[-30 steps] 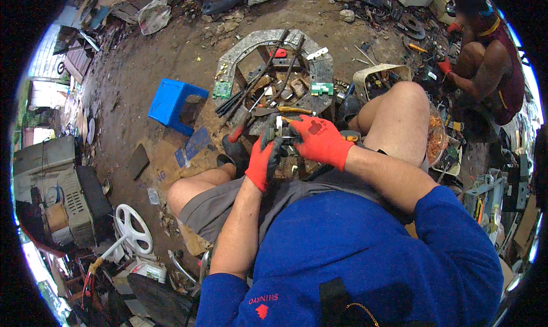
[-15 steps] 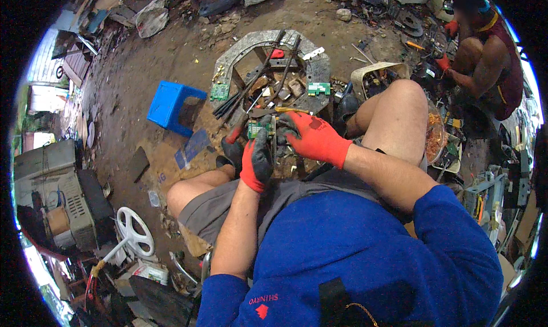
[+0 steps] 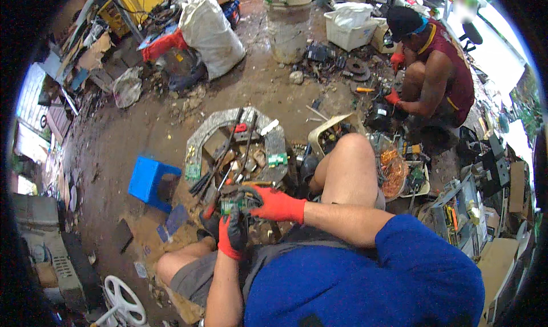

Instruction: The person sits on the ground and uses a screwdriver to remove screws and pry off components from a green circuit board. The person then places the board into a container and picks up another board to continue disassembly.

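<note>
Low in front of my lap, a small green circuit board (image 3: pixel 228 206) is between my two hands. My left hand (image 3: pixel 232 237), in a red and black glove, grips it from below with the thumb up along it. My right hand (image 3: pixel 275 205), gloved the same way, closes its fingers at the board's right end; the fingertips are partly hidden. Just beyond stands a grey, ring-shaped block (image 3: pixel 200 137) with dark metal rods (image 3: pixel 230 150) laid across it. Two more green boards rest on its rim, one on the left (image 3: pixel 193 172) and one on the right (image 3: pixel 277 160).
A blue stool (image 3: pixel 149 181) stands left of the block. Right of my knee are a cream bin (image 3: pixel 331 127) and a basin of copper-coloured scrap (image 3: pixel 394 173). A co-worker (image 3: pixel 436 70) crouches at the far right. A white sack (image 3: pixel 211 36) stands at the back.
My view has tilted up and turned right, so more of the back yard shows. Both hands still hold the circuit board in front of the ring-shaped block.
</note>
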Demonstrator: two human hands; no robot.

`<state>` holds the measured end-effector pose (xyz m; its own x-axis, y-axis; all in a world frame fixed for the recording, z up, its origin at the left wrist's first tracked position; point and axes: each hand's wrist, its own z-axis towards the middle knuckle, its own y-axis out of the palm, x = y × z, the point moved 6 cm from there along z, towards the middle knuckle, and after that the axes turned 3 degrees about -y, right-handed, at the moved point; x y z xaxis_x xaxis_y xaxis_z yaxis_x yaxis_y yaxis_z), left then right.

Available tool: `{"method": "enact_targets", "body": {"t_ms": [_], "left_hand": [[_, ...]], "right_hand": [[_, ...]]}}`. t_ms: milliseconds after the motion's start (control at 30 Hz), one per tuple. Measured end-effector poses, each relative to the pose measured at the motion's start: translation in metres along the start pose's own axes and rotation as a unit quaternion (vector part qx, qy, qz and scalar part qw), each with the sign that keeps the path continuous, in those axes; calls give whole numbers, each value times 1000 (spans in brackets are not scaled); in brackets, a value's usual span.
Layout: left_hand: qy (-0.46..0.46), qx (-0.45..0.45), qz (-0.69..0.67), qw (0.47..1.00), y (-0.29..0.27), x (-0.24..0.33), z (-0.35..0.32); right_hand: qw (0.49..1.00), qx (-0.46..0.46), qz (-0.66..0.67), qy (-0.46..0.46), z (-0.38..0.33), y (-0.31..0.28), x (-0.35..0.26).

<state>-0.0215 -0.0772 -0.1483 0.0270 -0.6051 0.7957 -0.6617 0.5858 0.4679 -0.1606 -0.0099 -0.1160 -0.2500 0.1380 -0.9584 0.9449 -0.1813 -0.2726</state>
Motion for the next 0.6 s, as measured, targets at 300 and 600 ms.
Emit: {"method": "enact_targets", "body": {"t_ms": [300, 600], "left_hand": [[8, 46, 18, 999, -5, 2, 3], [27, 97, 1, 995, -21, -7, 0]], "right_hand": [[1000, 15, -18, -14, -4, -3, 4], [998, 42, -38, -34, -1, -1, -3]]}}
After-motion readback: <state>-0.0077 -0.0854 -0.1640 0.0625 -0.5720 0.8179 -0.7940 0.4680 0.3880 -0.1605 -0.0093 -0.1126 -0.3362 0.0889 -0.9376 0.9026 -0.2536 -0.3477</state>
